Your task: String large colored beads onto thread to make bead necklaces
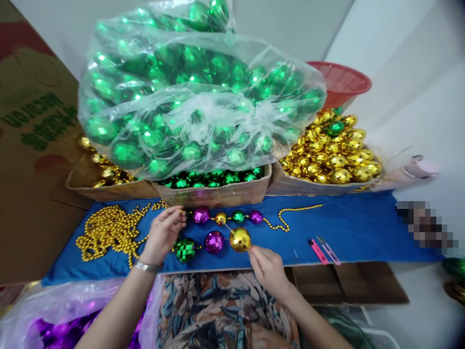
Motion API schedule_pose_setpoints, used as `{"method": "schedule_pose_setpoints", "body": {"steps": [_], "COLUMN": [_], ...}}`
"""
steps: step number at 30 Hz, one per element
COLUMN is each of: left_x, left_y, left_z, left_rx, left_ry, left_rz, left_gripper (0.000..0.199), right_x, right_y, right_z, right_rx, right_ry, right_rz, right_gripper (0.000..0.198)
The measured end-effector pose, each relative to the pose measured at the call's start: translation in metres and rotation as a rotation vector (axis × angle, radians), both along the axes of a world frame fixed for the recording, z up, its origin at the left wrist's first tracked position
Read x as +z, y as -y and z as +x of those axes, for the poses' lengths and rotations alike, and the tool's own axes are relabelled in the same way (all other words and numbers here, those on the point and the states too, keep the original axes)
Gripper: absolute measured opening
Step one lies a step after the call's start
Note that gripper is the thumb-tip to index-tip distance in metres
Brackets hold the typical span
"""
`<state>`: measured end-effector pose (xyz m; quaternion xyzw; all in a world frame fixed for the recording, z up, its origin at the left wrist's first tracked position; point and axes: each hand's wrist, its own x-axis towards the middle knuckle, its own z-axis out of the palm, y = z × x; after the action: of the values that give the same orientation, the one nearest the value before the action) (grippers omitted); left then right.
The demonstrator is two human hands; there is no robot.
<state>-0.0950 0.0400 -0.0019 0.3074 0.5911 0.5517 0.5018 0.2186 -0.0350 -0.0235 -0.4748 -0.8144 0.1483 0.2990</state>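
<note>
My left hand (165,230) is closed in a pinch beside the left end of a bead strand; a small golden bit shows at its fingertips, too small to name. My right hand (271,271) pinches a large gold faceted ball (240,240) at its lower right edge. A thin thread runs up and left from this ball. To its left on the blue cloth lie a purple ball (213,242) and a green ball (185,250). Behind them, the row has a purple ball (201,215), a small gold ball (221,218), a green ball (238,216) and another purple ball (256,216).
Gold bead chain (109,232) lies heaped at left; a gold chain tail (301,209) extends right. Pink cutter (318,251) and pink snips (329,251) lie at right. Behind stand open cartons (218,195) under a bag of green balls (196,106), beside gold balls (334,150).
</note>
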Motion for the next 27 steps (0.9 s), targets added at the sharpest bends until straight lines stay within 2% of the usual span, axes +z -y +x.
{"method": "schedule_pose_setpoints", "body": {"steps": [1, 3, 6, 10, 16, 21, 27], "left_x": [0.006, 0.015, 0.020, 0.017, 0.020, 0.017, 0.000], "left_y": [0.005, 0.013, 0.018, 0.018, 0.020, 0.025, 0.033], "left_z": [0.018, 0.047, 0.070, 0.078, 0.084, 0.094, 0.119], "left_rx": [-0.070, -0.134, -0.174, -0.213, -0.209, -0.220, -0.339], "left_ry": [0.194, 0.422, 0.539, 0.583, 0.547, 0.415, 0.147], "left_rz": [-0.021, -0.048, -0.072, -0.093, -0.102, -0.038, 0.002], "left_gripper": [0.034, 0.030, 0.025, 0.023, 0.024, 0.024, 0.022], "right_x": [0.001, 0.004, 0.008, 0.009, 0.007, 0.004, -0.024], "right_y": [0.000, 0.000, 0.000, 0.002, 0.002, -0.002, -0.010], "right_z": [-0.002, -0.006, -0.007, -0.004, -0.002, -0.003, 0.000], "right_rx": [0.022, 0.051, 0.052, 0.011, 0.010, 0.003, -0.114], "right_ry": [0.019, 0.062, 0.110, 0.136, 0.163, 0.181, 0.150], "right_rz": [0.004, 0.011, 0.021, 0.041, 0.068, 0.067, 0.073], "right_gripper": [0.027, 0.027, 0.028, 0.029, 0.026, 0.025, 0.028]}}
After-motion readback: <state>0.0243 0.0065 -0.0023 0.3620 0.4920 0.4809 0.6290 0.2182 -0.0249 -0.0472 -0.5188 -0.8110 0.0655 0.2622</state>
